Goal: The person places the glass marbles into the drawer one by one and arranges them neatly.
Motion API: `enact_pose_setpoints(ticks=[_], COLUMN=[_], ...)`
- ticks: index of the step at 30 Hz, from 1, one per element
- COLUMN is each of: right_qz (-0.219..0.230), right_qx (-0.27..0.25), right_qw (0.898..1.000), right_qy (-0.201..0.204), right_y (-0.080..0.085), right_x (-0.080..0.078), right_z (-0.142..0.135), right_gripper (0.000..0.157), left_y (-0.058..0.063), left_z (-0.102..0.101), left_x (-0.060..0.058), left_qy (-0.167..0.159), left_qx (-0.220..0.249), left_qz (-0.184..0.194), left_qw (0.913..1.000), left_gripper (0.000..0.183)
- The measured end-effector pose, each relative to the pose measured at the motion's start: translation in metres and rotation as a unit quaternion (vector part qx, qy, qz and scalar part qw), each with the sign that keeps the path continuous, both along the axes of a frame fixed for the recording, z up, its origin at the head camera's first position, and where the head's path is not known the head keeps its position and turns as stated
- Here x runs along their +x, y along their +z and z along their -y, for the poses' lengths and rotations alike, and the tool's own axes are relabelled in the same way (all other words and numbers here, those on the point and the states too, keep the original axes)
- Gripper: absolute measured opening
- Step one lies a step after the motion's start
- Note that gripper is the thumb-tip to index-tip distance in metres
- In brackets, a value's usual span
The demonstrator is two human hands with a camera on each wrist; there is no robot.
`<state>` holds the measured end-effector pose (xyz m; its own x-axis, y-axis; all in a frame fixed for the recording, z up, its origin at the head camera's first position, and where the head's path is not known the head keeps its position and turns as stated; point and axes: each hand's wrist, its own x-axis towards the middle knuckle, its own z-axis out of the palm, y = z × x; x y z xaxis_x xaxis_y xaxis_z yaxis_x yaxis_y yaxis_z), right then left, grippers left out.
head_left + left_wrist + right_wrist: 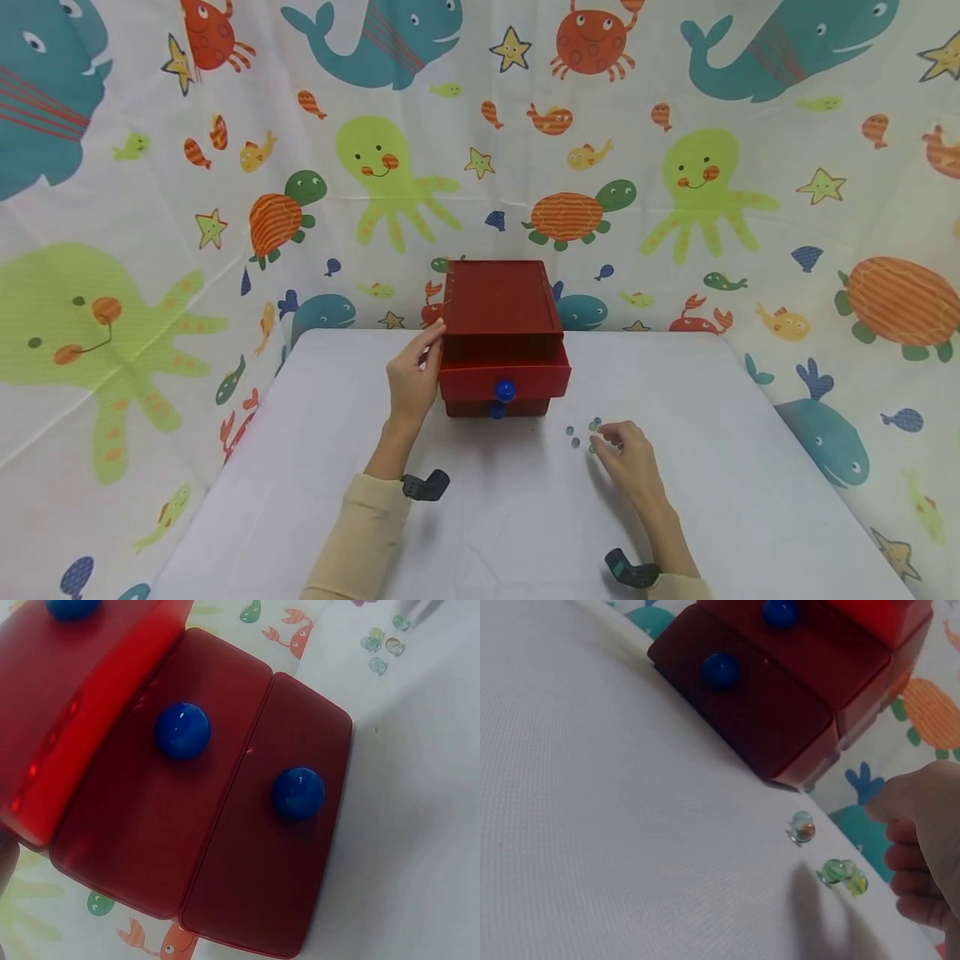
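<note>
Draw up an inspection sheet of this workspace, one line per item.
Surface: white table, looks flat.
Job's things: red box with its top drawer pulled out; middle drawer and bottom drawer look shut; small glassy marbles lie loose on the table, right of the box.
Clutter: nothing seen.
Grips: left hand touches the box's left side near the front; right hand is at the marbles, but whether it pinches one cannot be told.
Cables: nothing seen.
Surroundings: sea-animal cloth behind and at both sides.
</note>
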<state>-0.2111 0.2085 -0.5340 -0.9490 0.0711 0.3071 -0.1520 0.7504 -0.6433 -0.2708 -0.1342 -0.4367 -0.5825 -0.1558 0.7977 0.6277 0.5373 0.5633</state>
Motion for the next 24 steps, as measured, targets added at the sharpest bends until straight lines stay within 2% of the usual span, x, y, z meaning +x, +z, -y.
enact_pose_setpoints(ticks=[14, 24], right_qz=[0.040, 0.053], right_qx=[0.010, 0.024], right_qw=[0.999, 0.998], right_qy=[0.009, 0.014], right_y=[-0.0054, -0.0060], right_x=[-0.0003, 0.0002], right_z=[-0.0023, -0.0016], right_gripper=[0.029, 0.029], left_y=[-0.0004, -0.0008], left_z=[0.0009, 0.0015], left_x=[-0.0005, -0.0011], left_qy=[0.001, -0.003], left_qx=[-0.003, 0.001], left_qz=[-0.001, 0.001], left_qw=[1.0000, 1.0000], left_gripper=[0.027, 0.027])
